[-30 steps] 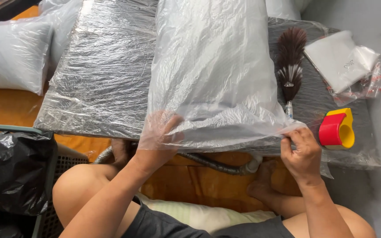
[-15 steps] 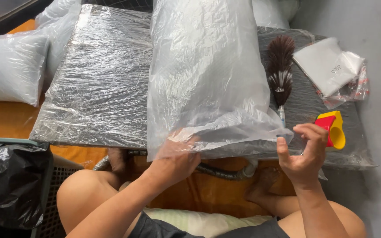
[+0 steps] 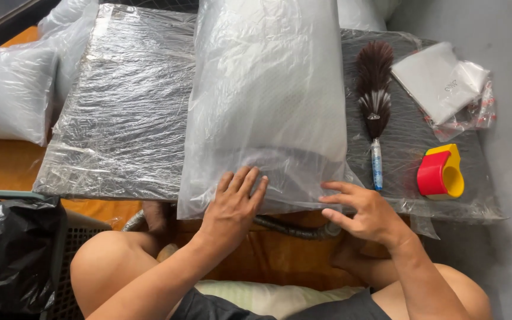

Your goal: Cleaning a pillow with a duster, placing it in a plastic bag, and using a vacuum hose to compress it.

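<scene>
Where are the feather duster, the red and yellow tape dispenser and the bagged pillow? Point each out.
feather duster point(image 3: 374, 95), head view, on the dark plume.
red and yellow tape dispenser point(image 3: 439, 173), head view, on the red body.
bagged pillow point(image 3: 268, 95), head view, on the middle of the clear bag.

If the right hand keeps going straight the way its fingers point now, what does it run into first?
The right hand points leftward along the near edge of the bagged pillow. Going straight on, its fingertips would probably first meet the bag's loose plastic end, then the left hand lying flat on it. Depth is hard to judge.
</scene>
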